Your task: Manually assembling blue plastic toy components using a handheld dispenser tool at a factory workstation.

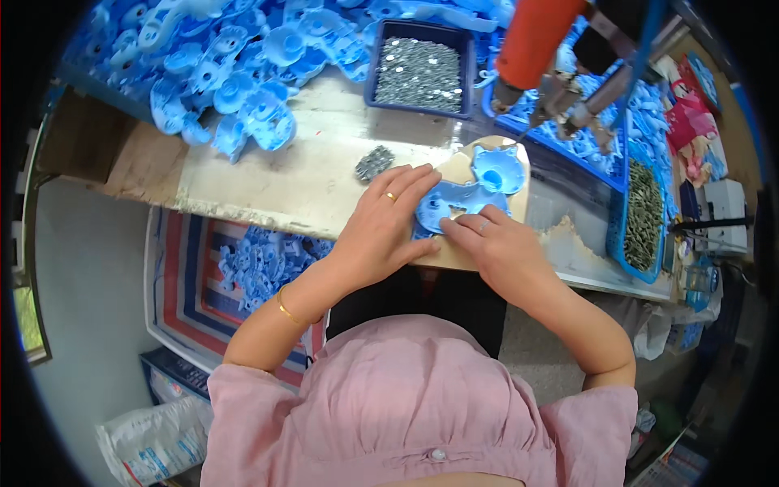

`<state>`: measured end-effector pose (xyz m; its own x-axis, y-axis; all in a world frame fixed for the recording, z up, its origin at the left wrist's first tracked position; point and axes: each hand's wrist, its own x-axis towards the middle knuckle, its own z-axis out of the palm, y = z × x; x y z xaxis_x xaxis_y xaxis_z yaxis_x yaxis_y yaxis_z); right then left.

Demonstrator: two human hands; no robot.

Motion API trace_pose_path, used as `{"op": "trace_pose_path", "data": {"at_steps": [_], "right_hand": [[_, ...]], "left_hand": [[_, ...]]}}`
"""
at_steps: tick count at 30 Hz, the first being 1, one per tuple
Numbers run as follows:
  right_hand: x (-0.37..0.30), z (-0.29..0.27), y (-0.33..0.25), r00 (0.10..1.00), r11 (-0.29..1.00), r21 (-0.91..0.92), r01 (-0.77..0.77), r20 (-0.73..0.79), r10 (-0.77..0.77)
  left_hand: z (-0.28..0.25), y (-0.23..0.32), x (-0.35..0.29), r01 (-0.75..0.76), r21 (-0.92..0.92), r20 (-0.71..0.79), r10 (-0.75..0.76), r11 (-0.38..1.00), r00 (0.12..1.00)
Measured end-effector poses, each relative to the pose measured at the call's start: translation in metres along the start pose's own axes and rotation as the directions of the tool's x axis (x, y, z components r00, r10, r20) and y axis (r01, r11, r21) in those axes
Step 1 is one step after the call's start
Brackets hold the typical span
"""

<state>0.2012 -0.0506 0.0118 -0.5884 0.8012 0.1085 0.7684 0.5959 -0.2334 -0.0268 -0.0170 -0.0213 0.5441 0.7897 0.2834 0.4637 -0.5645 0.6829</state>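
Observation:
A light blue plastic shell [497,170], with rounded hollows, lies on a pale wooden board [519,154] at the bench's front edge. My left hand [380,217] grips its left side, fingers reaching over the edge and thumb below. Against the shell's near edge, my right hand [505,250] holds it with bent fingers; the fingertips are partly hidden. Just beyond my left hand is a small heap of grey metal pieces [374,164]. Above the shell hangs a machine head with an orange-red cylinder [539,40] and metal tips [560,101].
Blue plastic parts [235,81] pile up at the far left. A dark blue tray [378,101] holds small metal pieces. To the right stand a blue crate [568,148] of blue parts and a blue basket [617,243] of metal pieces. Below left, a striped-lined bin [182,284] contains blue parts.

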Motion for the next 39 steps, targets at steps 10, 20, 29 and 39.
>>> {"op": "trace_pose_path", "data": {"at_steps": [10, 20, 29, 39], "right_hand": [[0.016, -0.054, 0.13, 0.782, 0.933, 0.049, -0.356, -0.531, 0.327], [0.021, -0.055, 0.195, 0.723, 0.913, -0.039, -0.406, -0.625, 0.295], [-0.015, -0.077, 0.142, 0.616, 0.439, 0.898, -0.02, -0.334, 0.713], [-0.05, -0.037, 0.043, 0.853, 0.919, 0.374, -0.128, -0.431, 0.294]], "left_hand": [[0.008, 0.009, 0.011, -0.078, 0.105, 0.035, 0.075, 0.991, 0.997], [0.009, 0.01, 0.01, -0.08, 0.146, 0.041, 0.075, 0.986, 0.996], [0.0, 0.028, 0.029, -0.137, 0.06, -0.046, 0.139, 0.989, 0.989], [0.033, 0.052, 0.053, 0.423, -0.872, 0.295, -0.424, 0.248, 0.856]]}}
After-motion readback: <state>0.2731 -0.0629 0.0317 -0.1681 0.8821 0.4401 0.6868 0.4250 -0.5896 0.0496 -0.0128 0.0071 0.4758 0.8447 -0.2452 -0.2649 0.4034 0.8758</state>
